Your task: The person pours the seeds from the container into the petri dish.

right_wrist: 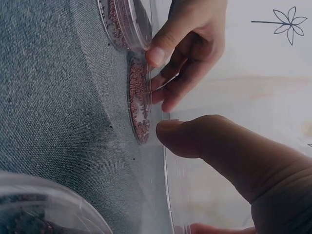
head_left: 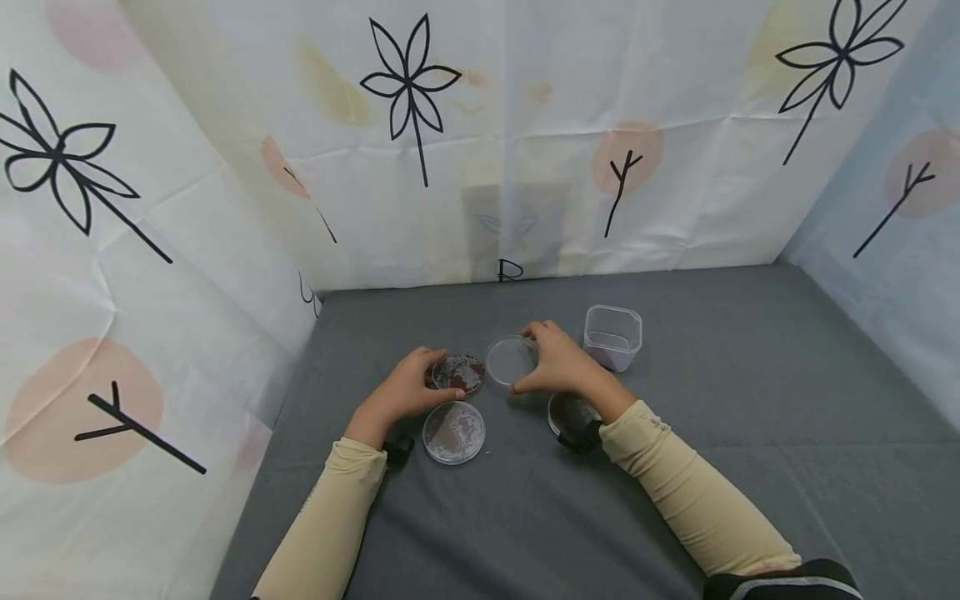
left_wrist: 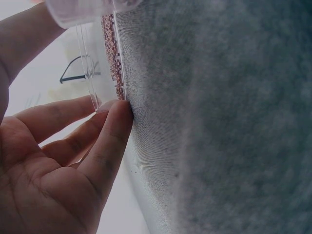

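Note:
My left hand (head_left: pixel 405 390) holds a round clear petri dish (head_left: pixel 468 372) by its edge, thumb at the near side and fingers at the far side. Reddish-brown grains (right_wrist: pixel 138 78) lie in that dish, with bare patches between them. To its right, my right hand (head_left: pixel 561 360) grips a clear round lid (head_left: pixel 510 361) between thumb and fingers. In the right wrist view the lid stands edge-on beside the thumb (right_wrist: pixel 195 139). Just in front of the left hand's dish sits another petri dish (head_left: pixel 453 433) with grains in it.
Beneath the right wrist is a further round dish (head_left: pixel 558 414), with dark contents and partly covered by the arm. A clear plastic tub (head_left: pixel 612 333) stands behind the right hand. Grey cloth (head_left: pixel 712 358) covers the table, and a patterned fabric (head_left: pixel 540 150) hangs around it.

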`<state>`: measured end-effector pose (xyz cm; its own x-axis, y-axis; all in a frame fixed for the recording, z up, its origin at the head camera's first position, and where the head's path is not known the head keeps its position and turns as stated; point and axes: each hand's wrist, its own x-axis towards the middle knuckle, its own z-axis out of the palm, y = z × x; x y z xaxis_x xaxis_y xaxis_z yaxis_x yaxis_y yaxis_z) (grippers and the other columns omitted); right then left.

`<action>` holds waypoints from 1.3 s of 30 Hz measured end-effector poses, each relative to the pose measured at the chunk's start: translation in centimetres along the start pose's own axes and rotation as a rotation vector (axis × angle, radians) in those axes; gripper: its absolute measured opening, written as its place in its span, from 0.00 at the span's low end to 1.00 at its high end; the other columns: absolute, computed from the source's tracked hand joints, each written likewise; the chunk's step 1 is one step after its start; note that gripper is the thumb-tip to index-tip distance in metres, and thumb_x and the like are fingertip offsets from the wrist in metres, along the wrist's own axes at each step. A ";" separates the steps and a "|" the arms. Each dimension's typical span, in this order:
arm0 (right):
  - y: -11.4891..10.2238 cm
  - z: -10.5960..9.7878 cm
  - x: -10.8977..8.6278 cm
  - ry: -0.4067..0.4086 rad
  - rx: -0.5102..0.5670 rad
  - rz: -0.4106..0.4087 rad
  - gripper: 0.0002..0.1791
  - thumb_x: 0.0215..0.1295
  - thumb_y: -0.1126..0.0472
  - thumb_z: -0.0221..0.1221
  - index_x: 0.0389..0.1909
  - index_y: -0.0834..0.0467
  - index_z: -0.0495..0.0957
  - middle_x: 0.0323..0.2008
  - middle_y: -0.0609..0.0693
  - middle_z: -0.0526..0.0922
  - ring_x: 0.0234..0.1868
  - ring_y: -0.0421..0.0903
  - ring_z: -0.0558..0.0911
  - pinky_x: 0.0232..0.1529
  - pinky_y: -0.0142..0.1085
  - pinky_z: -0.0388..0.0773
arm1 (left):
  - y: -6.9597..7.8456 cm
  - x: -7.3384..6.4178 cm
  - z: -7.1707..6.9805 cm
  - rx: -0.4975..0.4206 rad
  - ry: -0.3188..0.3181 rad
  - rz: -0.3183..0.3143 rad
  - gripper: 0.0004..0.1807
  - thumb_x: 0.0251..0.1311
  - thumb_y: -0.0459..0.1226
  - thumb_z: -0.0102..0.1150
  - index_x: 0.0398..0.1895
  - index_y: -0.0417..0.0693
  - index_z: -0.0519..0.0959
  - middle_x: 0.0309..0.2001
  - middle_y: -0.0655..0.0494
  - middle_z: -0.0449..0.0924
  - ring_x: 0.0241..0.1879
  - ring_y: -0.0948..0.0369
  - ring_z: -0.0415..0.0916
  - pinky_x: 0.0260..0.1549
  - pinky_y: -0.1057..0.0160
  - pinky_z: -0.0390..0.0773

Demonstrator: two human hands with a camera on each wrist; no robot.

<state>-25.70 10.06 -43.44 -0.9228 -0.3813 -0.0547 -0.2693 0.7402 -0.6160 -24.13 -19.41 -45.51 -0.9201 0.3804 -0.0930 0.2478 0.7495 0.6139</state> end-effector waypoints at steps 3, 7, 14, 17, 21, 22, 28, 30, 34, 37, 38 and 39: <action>0.0 -0.1 -0.2 0.006 0.010 -0.007 0.54 0.50 0.44 0.81 0.74 0.64 0.69 0.64 0.63 0.73 0.63 0.59 0.77 0.61 0.57 0.78 | 0.1 0.0 0.0 -0.003 -0.002 -0.007 0.47 0.65 0.49 0.75 0.80 0.38 0.65 0.65 0.39 0.74 0.58 0.47 0.78 0.58 0.44 0.81; 0.0 -0.1 -0.3 0.019 0.021 -0.019 0.54 0.50 0.43 0.82 0.73 0.64 0.70 0.64 0.63 0.74 0.63 0.60 0.77 0.61 0.57 0.78 | 0.1 0.0 0.0 -0.001 -0.002 -0.008 0.47 0.65 0.50 0.75 0.80 0.38 0.65 0.67 0.39 0.74 0.58 0.47 0.78 0.58 0.44 0.82; 0.3 0.0 -0.5 0.049 0.003 -0.044 0.54 0.50 0.42 0.81 0.72 0.67 0.72 0.62 0.64 0.78 0.61 0.60 0.78 0.62 0.57 0.78 | 0.1 0.0 0.0 -0.008 -0.010 -0.003 0.48 0.65 0.50 0.75 0.81 0.38 0.65 0.66 0.39 0.73 0.57 0.48 0.79 0.57 0.45 0.82; 0.3 0.1 -0.5 0.063 -0.003 -0.050 0.53 0.52 0.41 0.80 0.73 0.65 0.73 0.62 0.63 0.79 0.60 0.59 0.79 0.61 0.56 0.79 | 0.0 0.0 0.0 -0.005 -0.009 0.000 0.48 0.65 0.49 0.75 0.81 0.37 0.65 0.65 0.39 0.74 0.56 0.48 0.79 0.57 0.45 0.82; 0.3 0.0 -0.7 0.094 0.035 -0.043 0.54 0.52 0.39 0.80 0.77 0.59 0.70 0.67 0.61 0.78 0.66 0.60 0.79 0.63 0.58 0.79 | 0.1 0.0 -0.1 -0.004 -0.006 -0.001 0.48 0.64 0.49 0.76 0.80 0.37 0.65 0.65 0.39 0.74 0.57 0.47 0.79 0.57 0.45 0.82; 0.2 0.1 -0.7 0.105 0.042 -0.042 0.55 0.52 0.38 0.80 0.77 0.57 0.69 0.68 0.61 0.78 0.67 0.60 0.78 0.64 0.59 0.79 | 0.1 0.0 -0.1 -0.003 -0.005 -0.003 0.47 0.64 0.49 0.76 0.80 0.37 0.65 0.65 0.39 0.74 0.57 0.47 0.79 0.58 0.45 0.82; 0.0 0.2 -0.9 0.186 0.046 -0.036 0.56 0.52 0.33 0.78 0.79 0.51 0.68 0.66 0.58 0.80 0.67 0.57 0.79 0.62 0.59 0.79 | 0.0 0.1 0.0 0.014 -0.001 0.001 0.47 0.64 0.50 0.76 0.80 0.37 0.66 0.65 0.38 0.74 0.55 0.48 0.79 0.56 0.45 0.82; 0.0 0.2 -1.0 0.216 0.050 -0.035 0.56 0.53 0.32 0.77 0.79 0.51 0.68 0.66 0.57 0.81 0.67 0.57 0.80 0.61 0.59 0.80 | -0.1 0.2 0.1 0.019 0.000 0.003 0.48 0.64 0.50 0.76 0.80 0.37 0.66 0.65 0.38 0.74 0.54 0.48 0.78 0.55 0.45 0.82; -0.1 0.3 -1.0 0.271 0.082 -0.045 0.54 0.53 0.32 0.77 0.77 0.52 0.69 0.65 0.58 0.82 0.66 0.58 0.81 0.60 0.59 0.81 | -0.1 0.2 0.1 0.019 0.003 0.001 0.48 0.64 0.51 0.76 0.80 0.37 0.66 0.66 0.38 0.74 0.55 0.48 0.78 0.55 0.45 0.82; -0.3 0.2 -1.1 0.290 0.114 -0.059 0.51 0.52 0.35 0.78 0.73 0.53 0.71 0.63 0.59 0.81 0.66 0.58 0.81 0.60 0.59 0.81 | -0.1 0.2 0.1 0.013 0.004 -0.001 0.48 0.64 0.50 0.76 0.80 0.37 0.66 0.67 0.38 0.74 0.55 0.48 0.78 0.55 0.45 0.82; -0.3 0.2 -1.1 0.291 0.124 -0.064 0.50 0.52 0.36 0.79 0.71 0.54 0.71 0.62 0.59 0.81 0.65 0.59 0.81 0.60 0.59 0.81 | -0.1 0.2 0.1 0.014 0.004 -0.001 0.48 0.64 0.50 0.76 0.80 0.37 0.66 0.67 0.38 0.74 0.55 0.48 0.78 0.55 0.45 0.82; -0.3 0.2 -1.1 0.288 0.135 -0.067 0.49 0.52 0.37 0.80 0.70 0.55 0.72 0.61 0.60 0.80 0.64 0.59 0.81 0.61 0.58 0.81 | -0.1 0.2 0.1 0.015 0.004 -0.001 0.48 0.64 0.50 0.76 0.80 0.37 0.66 0.66 0.38 0.74 0.55 0.48 0.78 0.55 0.45 0.82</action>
<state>-24.53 10.11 -43.34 -0.9494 -0.2400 0.2025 -0.3111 0.6313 -0.7104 -24.28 -19.36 -45.60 -0.9216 0.3774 -0.0903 0.2514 0.7578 0.6021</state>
